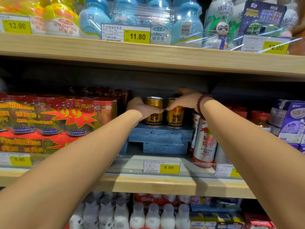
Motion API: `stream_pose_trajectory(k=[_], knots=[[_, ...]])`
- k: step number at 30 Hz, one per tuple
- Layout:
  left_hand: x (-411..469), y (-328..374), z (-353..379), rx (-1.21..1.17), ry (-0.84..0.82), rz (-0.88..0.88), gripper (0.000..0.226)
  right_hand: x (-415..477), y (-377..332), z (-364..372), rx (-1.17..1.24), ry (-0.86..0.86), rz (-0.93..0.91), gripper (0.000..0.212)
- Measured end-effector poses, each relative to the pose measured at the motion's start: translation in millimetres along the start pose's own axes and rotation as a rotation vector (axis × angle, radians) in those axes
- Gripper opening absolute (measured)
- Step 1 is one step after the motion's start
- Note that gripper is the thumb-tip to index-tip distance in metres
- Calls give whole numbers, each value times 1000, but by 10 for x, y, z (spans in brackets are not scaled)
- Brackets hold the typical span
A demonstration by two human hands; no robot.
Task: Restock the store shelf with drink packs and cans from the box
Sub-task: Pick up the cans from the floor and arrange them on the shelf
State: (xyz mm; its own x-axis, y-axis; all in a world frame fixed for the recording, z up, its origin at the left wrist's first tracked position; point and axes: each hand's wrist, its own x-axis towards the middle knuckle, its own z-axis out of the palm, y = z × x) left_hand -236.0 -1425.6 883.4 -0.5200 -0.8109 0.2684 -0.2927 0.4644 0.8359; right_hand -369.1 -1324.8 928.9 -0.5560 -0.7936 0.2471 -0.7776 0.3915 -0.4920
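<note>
Two gold Red Bull cans stand side by side on a blue foam block point(160, 134) in the middle shelf. My left hand point(142, 107) wraps the left gold can point(154, 111) from its left side. My right hand point(184, 101), with a dark bead bracelet at the wrist, is curled over the right gold can point(175, 116) from above and the right. The thumbs of both hands almost meet between the cans. The box is out of view.
Red multipacks marked 9.9 point(57, 116) fill the shelf to the left. Tall white Red Bull Extra cans point(205, 142) and purple cartons point(290, 119) stand to the right. The upper wooden shelf point(148, 55) hangs just above; white bottles point(148, 217) sit below.
</note>
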Motion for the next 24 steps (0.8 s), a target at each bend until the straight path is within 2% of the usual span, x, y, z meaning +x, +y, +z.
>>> stream_pose_trajectory(k=[3, 5, 9, 13, 16, 19, 24], knots=[[-96, 5, -66, 9, 6, -42, 78, -135, -12, 11, 122, 171, -89, 73], [-195, 5, -135, 31, -3, -63, 81, -292, -65, 21, 110, 238, -126, 64], [-518, -67, -332, -17, -21, -13, 60, -793, -150, 153, 89, 321, -87, 49], [-959, -189, -423, -155, -30, 99, 41, -1385, -173, 388, 126, 385, -51, 48], [-1311, -290, -363, -267, -90, 126, 26, -1861, -102, 572, 170, 391, 49, 41], [-1636, -453, -207, -267, -117, 138, 18, -2371, 99, 751, 222, 385, 180, 36], [-2186, -665, 186, -245, -233, 136, 18, -3237, 585, 991, 264, 366, 398, 37]])
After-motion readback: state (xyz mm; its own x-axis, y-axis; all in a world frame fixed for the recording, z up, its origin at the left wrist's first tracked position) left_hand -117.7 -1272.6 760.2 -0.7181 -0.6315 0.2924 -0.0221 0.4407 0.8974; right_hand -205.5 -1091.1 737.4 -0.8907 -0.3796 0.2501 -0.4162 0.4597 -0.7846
